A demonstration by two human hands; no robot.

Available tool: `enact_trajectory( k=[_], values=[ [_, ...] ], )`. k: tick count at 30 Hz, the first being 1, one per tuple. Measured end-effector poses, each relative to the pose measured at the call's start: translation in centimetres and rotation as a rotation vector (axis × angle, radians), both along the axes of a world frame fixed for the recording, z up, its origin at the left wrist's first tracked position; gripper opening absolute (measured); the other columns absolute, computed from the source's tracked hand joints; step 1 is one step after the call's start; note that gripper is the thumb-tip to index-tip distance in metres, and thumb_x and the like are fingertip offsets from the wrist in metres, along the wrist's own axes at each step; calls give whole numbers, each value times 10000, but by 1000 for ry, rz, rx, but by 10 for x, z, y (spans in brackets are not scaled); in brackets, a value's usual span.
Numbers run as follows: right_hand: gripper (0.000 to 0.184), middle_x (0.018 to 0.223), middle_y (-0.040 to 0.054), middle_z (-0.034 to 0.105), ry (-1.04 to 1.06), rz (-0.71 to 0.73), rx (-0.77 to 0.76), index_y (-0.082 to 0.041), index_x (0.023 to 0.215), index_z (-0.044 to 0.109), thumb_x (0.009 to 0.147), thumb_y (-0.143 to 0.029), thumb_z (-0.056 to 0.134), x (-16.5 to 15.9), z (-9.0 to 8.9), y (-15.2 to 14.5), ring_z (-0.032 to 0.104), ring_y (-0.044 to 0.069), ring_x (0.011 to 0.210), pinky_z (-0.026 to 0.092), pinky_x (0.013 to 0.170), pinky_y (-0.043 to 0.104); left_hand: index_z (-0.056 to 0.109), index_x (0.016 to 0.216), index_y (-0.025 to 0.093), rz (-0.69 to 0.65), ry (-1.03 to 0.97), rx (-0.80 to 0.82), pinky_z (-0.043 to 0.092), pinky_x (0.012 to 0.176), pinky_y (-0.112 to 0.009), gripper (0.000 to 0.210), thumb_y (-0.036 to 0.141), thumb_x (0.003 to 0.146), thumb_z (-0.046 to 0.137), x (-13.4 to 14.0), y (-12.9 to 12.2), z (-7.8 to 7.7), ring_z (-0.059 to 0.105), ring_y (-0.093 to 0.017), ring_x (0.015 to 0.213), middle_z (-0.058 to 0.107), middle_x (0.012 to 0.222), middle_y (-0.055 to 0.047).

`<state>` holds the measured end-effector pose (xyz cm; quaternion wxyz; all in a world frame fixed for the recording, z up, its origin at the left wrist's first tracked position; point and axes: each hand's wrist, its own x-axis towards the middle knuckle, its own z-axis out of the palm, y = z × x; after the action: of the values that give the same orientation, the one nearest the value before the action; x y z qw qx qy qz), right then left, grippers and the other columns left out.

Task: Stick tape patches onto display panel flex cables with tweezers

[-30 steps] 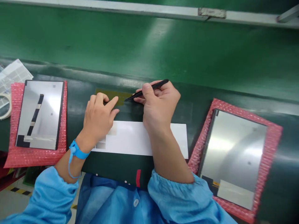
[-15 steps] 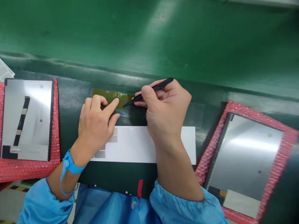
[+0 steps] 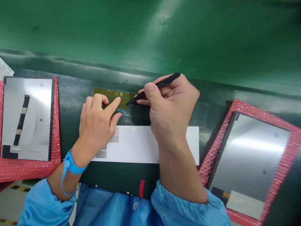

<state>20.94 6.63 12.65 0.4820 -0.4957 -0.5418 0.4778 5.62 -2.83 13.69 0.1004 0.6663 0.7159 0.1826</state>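
Observation:
Black pointed tweezers (image 3: 150,90) are gripped between the thumb and fingers of my right hand (image 3: 171,100). Their tip is at the right part of a strip of amber film pieces (image 3: 103,91) on a clear backing sheet. My left hand (image 3: 98,119) lies over the left part of that strip, its index finger stretched onto the film and its thumb apart; it grasps nothing. Below both hands is a white sheet (image 3: 136,147) with a few grey rectangles at its left end, partly covered by my left hand and right forearm.
A display panel (image 3: 35,125) with a black-and-tan ribbon strip rests on red bubble wrap (image 3: 55,131) at the left. Another panel (image 3: 254,150) lies tilted on red bubble wrap (image 3: 279,185) at the right. Pale label sheets (image 3: 5,69) stick in at the far left.
My right hand and the tweezers have shifted slightly up and to the right, the tip still over the amber film. My left hand stays almost in place.

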Motion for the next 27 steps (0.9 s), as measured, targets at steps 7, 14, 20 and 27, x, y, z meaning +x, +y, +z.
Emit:
enact_trajectory(
  k=[7,14,20,27],
  values=[
    [234,841,-1,675,20,1,-31,-258,919,620,933,-392,812,0,-5,1,749,204,820,664,632,298,691,1394,236,4,3,14,474,887,-446,383,302,1024,615,0,0,-1,499,-287,1043,572,1148,-112],
    [264,796,-10,679,48,-30,-46,-260,903,601,915,-395,828,-1,-13,5,734,187,715,637,566,281,688,1394,241,6,-11,14,482,913,-445,391,310,1014,628,-1,0,0,506,-281,1047,577,1151,-104],
    [379,781,-18,685,172,-19,-96,-252,890,576,900,-546,815,18,-2,9,696,152,634,612,538,260,705,1376,238,-8,-15,61,493,922,-452,387,331,1007,635,-8,4,-6,514,-283,1043,585,1132,-102],
    [382,751,-12,699,144,-104,-26,-252,878,619,838,-536,871,129,47,-21,687,163,596,583,485,258,764,1273,322,-76,-6,275,534,982,-508,303,366,1057,556,-25,4,3,627,-293,1072,691,1104,-54]
  ],
)
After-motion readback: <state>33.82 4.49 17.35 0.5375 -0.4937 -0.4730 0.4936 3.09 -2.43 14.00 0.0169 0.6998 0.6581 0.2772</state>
